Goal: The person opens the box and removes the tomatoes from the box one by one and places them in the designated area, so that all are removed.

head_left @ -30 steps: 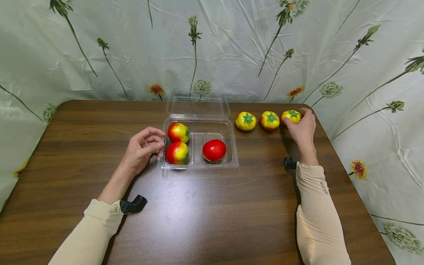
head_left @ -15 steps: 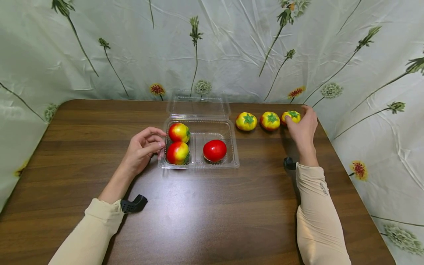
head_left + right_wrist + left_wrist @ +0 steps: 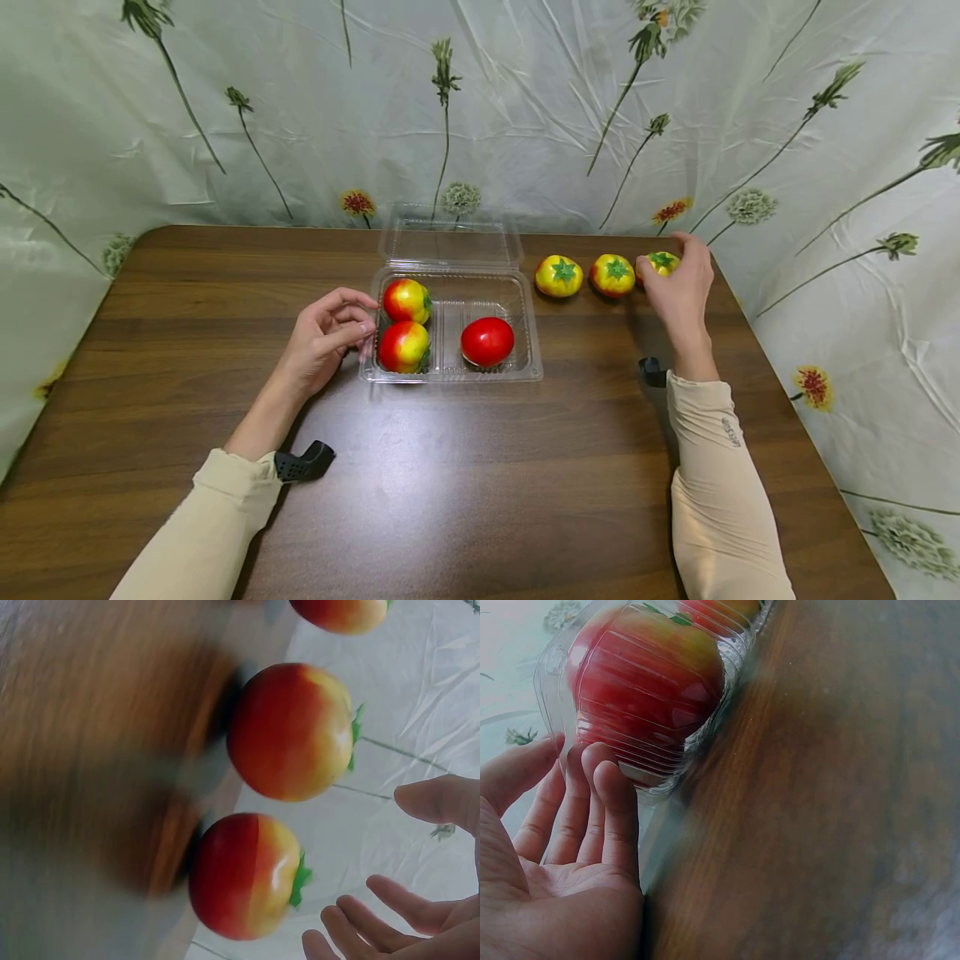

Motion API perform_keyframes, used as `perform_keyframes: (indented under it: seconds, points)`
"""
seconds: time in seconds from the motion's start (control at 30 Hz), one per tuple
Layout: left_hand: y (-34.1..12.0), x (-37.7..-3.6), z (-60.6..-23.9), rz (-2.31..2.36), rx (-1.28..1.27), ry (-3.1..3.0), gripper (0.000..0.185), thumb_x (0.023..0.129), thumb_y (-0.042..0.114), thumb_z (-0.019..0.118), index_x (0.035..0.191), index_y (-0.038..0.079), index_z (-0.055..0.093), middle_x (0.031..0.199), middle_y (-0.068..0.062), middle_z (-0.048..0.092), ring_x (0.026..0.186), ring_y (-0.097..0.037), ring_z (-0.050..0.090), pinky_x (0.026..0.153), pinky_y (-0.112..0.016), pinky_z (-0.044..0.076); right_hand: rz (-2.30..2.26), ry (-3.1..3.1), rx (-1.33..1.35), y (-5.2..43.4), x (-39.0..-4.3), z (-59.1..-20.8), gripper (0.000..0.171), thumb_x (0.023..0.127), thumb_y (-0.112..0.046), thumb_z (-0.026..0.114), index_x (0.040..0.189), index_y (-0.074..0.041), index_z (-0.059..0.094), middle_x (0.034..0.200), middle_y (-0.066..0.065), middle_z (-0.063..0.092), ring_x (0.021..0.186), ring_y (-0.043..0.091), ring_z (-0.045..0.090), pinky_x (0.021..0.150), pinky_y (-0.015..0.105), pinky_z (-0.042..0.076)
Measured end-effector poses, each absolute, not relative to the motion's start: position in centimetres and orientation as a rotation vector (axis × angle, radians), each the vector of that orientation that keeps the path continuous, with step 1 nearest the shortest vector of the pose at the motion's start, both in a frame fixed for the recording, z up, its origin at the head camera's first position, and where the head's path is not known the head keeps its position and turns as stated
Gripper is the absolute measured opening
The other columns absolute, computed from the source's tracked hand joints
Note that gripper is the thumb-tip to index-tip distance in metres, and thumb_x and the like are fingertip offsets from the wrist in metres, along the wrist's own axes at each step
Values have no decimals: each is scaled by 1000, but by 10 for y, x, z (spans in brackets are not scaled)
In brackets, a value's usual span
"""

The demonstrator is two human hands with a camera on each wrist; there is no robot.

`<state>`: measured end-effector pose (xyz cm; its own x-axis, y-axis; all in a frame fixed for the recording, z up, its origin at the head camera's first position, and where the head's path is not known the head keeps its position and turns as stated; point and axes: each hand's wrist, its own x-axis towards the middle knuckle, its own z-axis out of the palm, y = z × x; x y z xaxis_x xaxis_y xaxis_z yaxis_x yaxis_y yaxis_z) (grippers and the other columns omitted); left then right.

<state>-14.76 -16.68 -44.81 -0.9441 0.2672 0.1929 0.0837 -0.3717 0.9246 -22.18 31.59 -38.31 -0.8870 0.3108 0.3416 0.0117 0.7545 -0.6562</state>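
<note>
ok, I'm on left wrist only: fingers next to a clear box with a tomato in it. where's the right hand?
Observer: The right hand is at the far right of the table, cupped round the end tomato in a row of three. The right wrist view shows a gap between its fingers and the fruit.
Operator: how full is the box?
Observer: The clear box holds three: the back red-yellow tomato, the front red-yellow tomato and the red tomato on the right side.
Operator: lid?
Observer: The lid stands open behind the box.
</note>
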Motion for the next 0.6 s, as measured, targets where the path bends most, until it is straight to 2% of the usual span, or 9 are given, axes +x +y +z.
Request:
perform_keyframes:
  seconds: [0.6]
  points:
    - [-167, -147, -447, 2460, 443, 1701, 23, 93, -13, 52, 115, -8, 53, 85, -10, 66, 57, -21, 57, 49, -26, 52, 903, -2593, -63, 291, -214, -372, 54, 89, -27, 71, 133, -1, 53, 132, 21, 52, 125, 37, 45, 108, 52, 32]
